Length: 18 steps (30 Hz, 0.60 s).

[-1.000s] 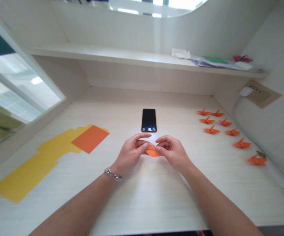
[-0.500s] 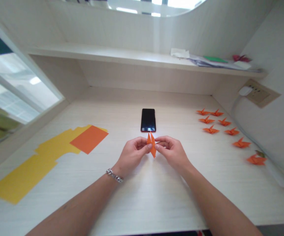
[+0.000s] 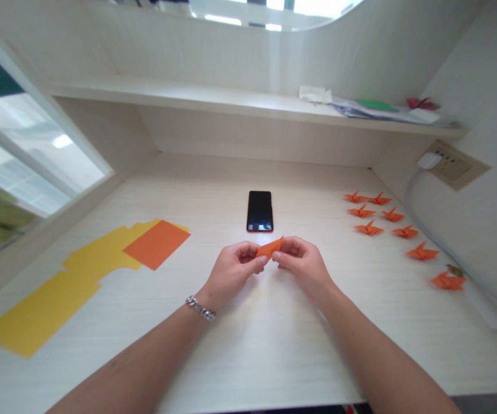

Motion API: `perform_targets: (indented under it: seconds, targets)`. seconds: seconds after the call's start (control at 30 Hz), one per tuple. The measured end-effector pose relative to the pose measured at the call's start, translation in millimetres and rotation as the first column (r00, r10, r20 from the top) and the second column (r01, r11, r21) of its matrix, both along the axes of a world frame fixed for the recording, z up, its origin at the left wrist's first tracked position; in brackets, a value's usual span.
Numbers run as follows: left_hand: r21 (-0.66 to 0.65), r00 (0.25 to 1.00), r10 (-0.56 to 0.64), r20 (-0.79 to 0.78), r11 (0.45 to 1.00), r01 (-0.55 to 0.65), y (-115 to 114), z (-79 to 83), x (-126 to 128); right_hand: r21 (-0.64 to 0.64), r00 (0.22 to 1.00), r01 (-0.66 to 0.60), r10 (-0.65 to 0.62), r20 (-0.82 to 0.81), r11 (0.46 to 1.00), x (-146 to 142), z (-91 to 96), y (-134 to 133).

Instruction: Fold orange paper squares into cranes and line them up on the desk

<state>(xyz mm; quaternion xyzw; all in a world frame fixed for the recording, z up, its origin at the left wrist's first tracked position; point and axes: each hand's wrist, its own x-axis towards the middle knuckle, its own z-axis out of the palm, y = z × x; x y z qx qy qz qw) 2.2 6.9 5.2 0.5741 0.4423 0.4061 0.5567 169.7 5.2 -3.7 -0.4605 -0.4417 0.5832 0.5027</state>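
Observation:
A small folded orange paper piece is held just above the pale wooden desk, between both hands. My left hand, with a metal bracelet at the wrist, pinches its left end. My right hand pinches its right side with curled fingers. The piece lies nearly flat, with its point tilted up to the right. A black phone lies face up on the desk just beyond the hands.
Yellow sheets with an orange sheet on top lie at the left. Several finished orange paper cranes stand in rows at the right. A shelf above holds papers. A wall socket with a cable is at the right.
The orange piece lay low between the fingers, then stood upright, and is now turned to lie nearly flat. Both hands stayed in about the same place.

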Motion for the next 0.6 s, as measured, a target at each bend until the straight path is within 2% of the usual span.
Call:
perform_targets:
  seconds: [0.07, 0.17, 0.27, 0.47, 0.6]
  targets:
    - [0.015, 0.999, -0.024, -0.046, 1.0, 0.025, 0.5, 0.8, -0.7, 0.049, 1.0, -0.003, 0.004, -0.023, 0.999, 3.0, -0.7, 1.7]
    - [0.036, 0.995, -0.049, -0.091, 0.998, 0.053, 0.6, 0.2, -0.6, 0.099, 0.996, -0.01, 0.001, 0.084, 0.995, 6.2, -3.4, 2.6]
    - [0.029, 0.997, -0.039, -0.073, 0.999, 0.041, -0.3, -1.1, 0.3, 0.109, 0.986, -0.014, -0.004, 0.165, 0.994, 7.4, -5.8, 1.8]
    - [0.039, 0.996, -0.015, -0.085, 0.999, 0.019, -1.8, -2.3, 0.5, 0.151, 0.95, -0.122, 0.071, 0.303, 0.981, 6.4, -2.4, -1.9]
    - [0.034, 0.999, 0.002, -0.047, 0.999, 0.0, -1.2, -2.4, 0.0, 0.15, 0.937, -0.129, 0.071, 0.342, 0.98, 5.7, -0.8, -2.3]
